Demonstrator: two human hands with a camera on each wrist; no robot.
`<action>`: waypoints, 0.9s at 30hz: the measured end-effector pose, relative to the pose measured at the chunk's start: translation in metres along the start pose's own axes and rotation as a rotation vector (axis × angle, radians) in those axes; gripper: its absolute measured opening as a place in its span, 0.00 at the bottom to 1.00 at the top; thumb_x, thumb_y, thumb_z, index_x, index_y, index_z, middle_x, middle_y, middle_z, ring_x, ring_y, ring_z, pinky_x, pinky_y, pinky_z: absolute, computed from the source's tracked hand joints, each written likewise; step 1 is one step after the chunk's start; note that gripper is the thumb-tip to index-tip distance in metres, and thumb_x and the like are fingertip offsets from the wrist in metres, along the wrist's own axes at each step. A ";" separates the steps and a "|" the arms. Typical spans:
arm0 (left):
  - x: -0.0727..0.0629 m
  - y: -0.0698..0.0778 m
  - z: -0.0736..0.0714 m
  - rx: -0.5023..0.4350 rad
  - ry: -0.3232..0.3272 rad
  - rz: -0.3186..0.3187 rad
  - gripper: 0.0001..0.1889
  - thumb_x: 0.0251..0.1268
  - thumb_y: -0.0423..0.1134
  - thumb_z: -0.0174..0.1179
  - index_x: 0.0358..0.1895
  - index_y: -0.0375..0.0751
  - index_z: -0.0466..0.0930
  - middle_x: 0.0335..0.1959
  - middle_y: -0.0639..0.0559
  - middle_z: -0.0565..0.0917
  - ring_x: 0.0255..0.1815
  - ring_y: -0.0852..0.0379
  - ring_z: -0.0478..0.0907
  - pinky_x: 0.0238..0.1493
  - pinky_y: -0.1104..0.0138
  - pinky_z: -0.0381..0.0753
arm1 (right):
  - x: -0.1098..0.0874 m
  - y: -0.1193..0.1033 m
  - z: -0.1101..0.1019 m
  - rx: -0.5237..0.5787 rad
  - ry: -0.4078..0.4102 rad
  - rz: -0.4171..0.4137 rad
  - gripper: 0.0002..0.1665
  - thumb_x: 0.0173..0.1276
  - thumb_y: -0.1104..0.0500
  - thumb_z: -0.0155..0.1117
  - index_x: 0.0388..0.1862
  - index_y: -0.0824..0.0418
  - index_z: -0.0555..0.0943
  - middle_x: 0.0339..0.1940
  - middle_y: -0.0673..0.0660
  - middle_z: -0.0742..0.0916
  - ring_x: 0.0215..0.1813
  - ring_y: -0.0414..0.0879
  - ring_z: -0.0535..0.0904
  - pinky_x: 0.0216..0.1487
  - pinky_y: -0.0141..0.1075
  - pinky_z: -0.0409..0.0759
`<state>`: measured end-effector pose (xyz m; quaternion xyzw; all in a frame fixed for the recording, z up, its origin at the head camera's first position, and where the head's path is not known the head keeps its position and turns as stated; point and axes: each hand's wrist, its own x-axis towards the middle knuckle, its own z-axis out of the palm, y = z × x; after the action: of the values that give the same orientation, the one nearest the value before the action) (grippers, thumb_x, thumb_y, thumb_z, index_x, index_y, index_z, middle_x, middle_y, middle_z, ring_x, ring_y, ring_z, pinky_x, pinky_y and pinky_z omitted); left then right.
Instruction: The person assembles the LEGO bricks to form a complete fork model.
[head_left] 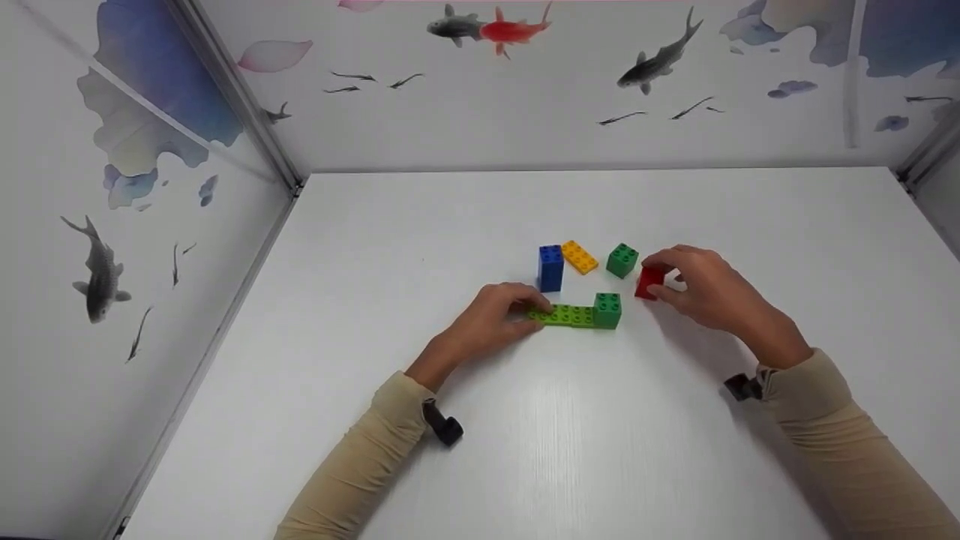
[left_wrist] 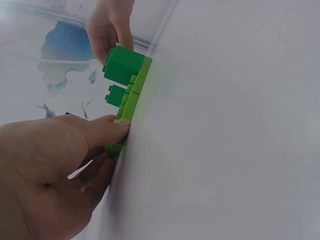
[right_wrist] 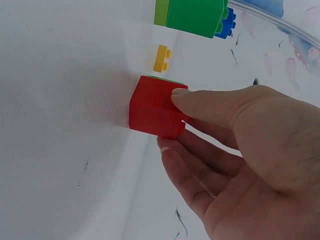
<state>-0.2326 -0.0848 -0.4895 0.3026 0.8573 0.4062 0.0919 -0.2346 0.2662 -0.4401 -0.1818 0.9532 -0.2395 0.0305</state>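
Note:
A row of flat lime-green building bricks (head_left: 561, 315) lies on the table, with a taller dark green brick (head_left: 607, 310) standing on its right end. My left hand (head_left: 491, 319) pinches the left end of this row between thumb and fingers. Over to the right, my right hand (head_left: 705, 289) grips a red brick (right_wrist: 157, 105), thumb on one side and fingers on the other. In the right wrist view the red brick's base is right at the table surface. Its studs are partly hidden by the hand.
Behind the lime row stands a tall blue brick (head_left: 550, 268). Next to it a flat yellow brick (head_left: 580, 257) lies at a slant. A second green brick (head_left: 622, 260) sits near the red one. White panels with painted fish border the white table (head_left: 420, 225) at the back and sides.

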 end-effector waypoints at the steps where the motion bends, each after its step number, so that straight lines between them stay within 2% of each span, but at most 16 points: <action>1: 0.000 0.000 0.000 0.001 0.000 0.002 0.13 0.74 0.34 0.71 0.58 0.47 0.89 0.57 0.54 0.89 0.58 0.60 0.83 0.66 0.66 0.84 | 0.000 0.000 0.000 0.000 0.004 -0.006 0.25 0.74 0.64 0.74 0.67 0.63 0.83 0.58 0.64 0.89 0.59 0.61 0.84 0.60 0.59 0.89; 14: -0.001 -0.002 0.000 0.009 0.002 0.015 0.13 0.74 0.34 0.71 0.58 0.48 0.89 0.56 0.55 0.89 0.57 0.60 0.83 0.67 0.66 0.84 | -0.004 -0.015 -0.005 0.021 0.091 -0.098 0.25 0.74 0.64 0.74 0.68 0.62 0.83 0.59 0.63 0.89 0.59 0.61 0.85 0.58 0.59 0.90; 27: 0.000 -0.001 0.000 0.003 -0.006 0.008 0.13 0.74 0.33 0.70 0.58 0.46 0.89 0.57 0.53 0.89 0.58 0.59 0.84 0.66 0.67 0.85 | -0.006 -0.030 0.001 0.028 0.246 -0.207 0.28 0.70 0.68 0.76 0.68 0.59 0.83 0.60 0.57 0.89 0.57 0.56 0.87 0.51 0.54 0.92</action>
<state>-0.2327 -0.0857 -0.4899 0.3076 0.8563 0.4044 0.0924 -0.2192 0.2434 -0.4273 -0.2481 0.9225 -0.2751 -0.1086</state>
